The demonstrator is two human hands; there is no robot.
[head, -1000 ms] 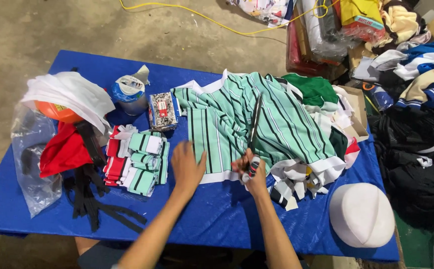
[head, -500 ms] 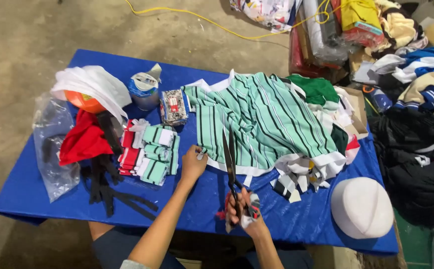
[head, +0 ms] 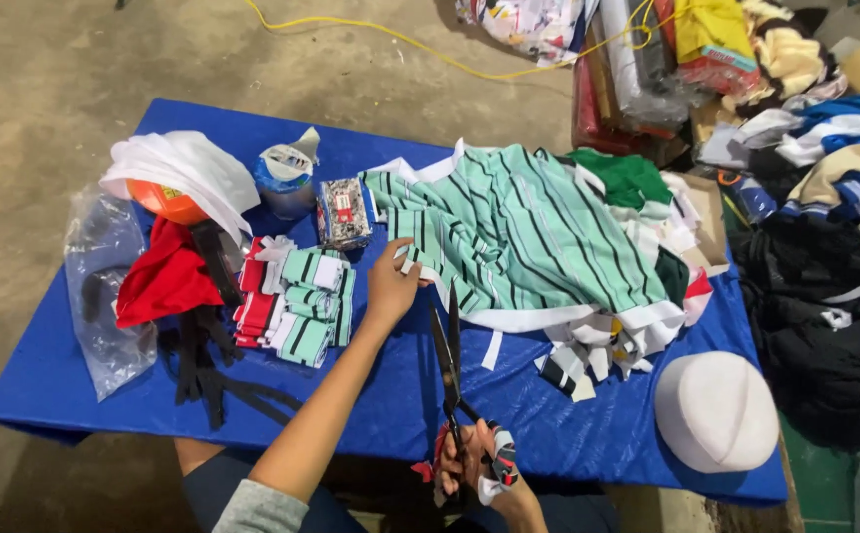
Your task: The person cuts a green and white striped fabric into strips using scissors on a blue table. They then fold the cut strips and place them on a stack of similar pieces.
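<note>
A bare concrete floor point(head: 104, 59) surrounds a low desk covered in blue cloth point(head: 371, 405), with heaps of clothing piled to the right.

The right hand point(head: 474, 464), at the near edge of the desk, has its fingers point(head: 501, 464) clenched through the handles of a pair of long black scissors point(head: 447, 360). The blades point away from the person and stand slightly apart, their tips close to the near hem of a mint-green shirt with dark and white stripes point(head: 529, 232) spread across the middle of the desk. Some of these fingers look wrapped in scraps of cloth or tape.

The left hand point(head: 390, 286) lies farther out, its fingers pinching the near left edge of the striped shirt beside the scissor tips.

Just left of that hand sits a stack of folded cloth pieces in green, red and white point(head: 292, 301). Beyond it are a small clear box of small bits point(head: 342, 212) and a bluish roll of tape point(head: 285, 178). Farther left lie a red cloth point(head: 163, 281), a white cloth over an orange ball point(head: 178, 183), a clear plastic bag point(head: 104, 276) and black straps point(head: 208, 365).

Right of the scissors, cut strips of striped cloth point(head: 588, 355) lie scattered under the shirt's hem, and a white rounded cap point(head: 716, 410) rests at the near right corner. A yellow cable point(head: 430, 49) runs over the floor at the far side.
</note>
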